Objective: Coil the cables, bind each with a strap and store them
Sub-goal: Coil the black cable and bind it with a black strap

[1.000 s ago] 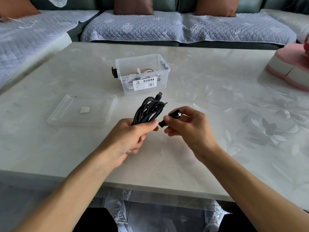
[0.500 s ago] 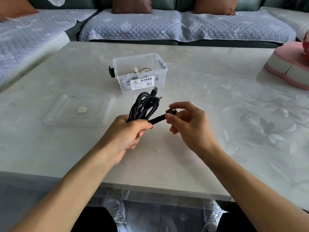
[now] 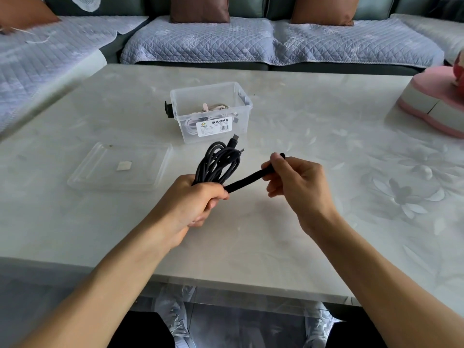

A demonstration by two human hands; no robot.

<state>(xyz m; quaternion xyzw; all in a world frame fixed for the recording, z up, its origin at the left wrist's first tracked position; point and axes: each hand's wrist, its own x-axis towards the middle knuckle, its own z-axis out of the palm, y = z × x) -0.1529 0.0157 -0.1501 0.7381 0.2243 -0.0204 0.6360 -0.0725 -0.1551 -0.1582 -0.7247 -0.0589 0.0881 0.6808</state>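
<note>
So the person has both forearms reaching in from the bottom corners, meeting over the near half of the marble-look table. The left hand is balled into a fist around the lower end of a coiled black cable, knuckles up, with the loops fanning out above the fist toward the far side. Two connector ends poke out at the top of the coil.

The right hand sits just beside it, wrist bent a bit, thumb and curled fingers pinching the far end of a black strap. The strap runs in a straight, taut-looking diagonal from that pinch down to the left fist. Whether it's already looped round the coil, can't tell, the fist hides that part.

Both hands are lifted off the table, as far as the view shows.

Behind the coil there's a clear plastic storage box with a white label, open on top, holding some pale pinkish-white cables. Its clear lid lies flat on the table to the left. A pink and white thing sits at the far right edge, and a grey quilted sofa with brown cushions runs along the back.
</note>
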